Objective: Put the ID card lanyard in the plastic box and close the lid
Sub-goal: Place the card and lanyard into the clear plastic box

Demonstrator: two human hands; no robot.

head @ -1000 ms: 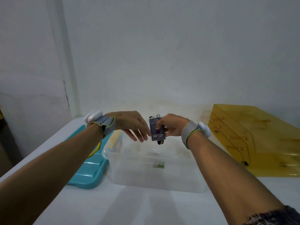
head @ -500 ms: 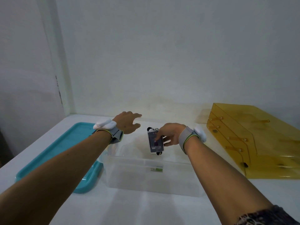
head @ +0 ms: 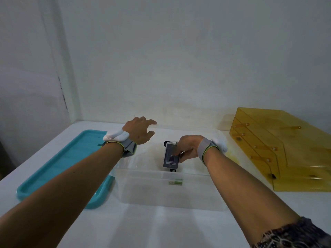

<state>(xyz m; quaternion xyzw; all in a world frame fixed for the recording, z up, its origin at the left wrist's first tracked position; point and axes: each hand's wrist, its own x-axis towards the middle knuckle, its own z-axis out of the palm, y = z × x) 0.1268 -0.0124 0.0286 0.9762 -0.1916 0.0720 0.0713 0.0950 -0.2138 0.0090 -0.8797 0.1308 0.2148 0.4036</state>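
1. Since the earlier frames, right hand (head: 188,148) has dropped lower with the card, now inside the box opening; left hand (head: 138,130) has moved off to the far left rim.
2. Right hand pinches the dark rectangular ID card in its clear plastic holder (head: 171,158), thumb on the face, card upright, lower end below rim level. Black lanyard strap (head: 167,143) only peeks out behind the top; rest hidden.
3. Left hand is spread wide, holding nothing, fingertips at the far rim of the clear rectangular plastic box (head: 143,192); actual contact cannot be told.
4. Step in hand: lowering card and strap into the box. Best done by going down to the floor of the box before letting go, making sure all strap clears the rim so the lid seats.
5. Teal plastic lid (head: 59,161) lies face up on the white counter (head: 161,228), just beside the box's left side, touching or nearly so. Not yet fitted.
6. Amber translucent acrylic drawer unit (head: 279,149) sits toward the counter's right edge, apart from the box; not in the way. Nothing blocks the lid's path.
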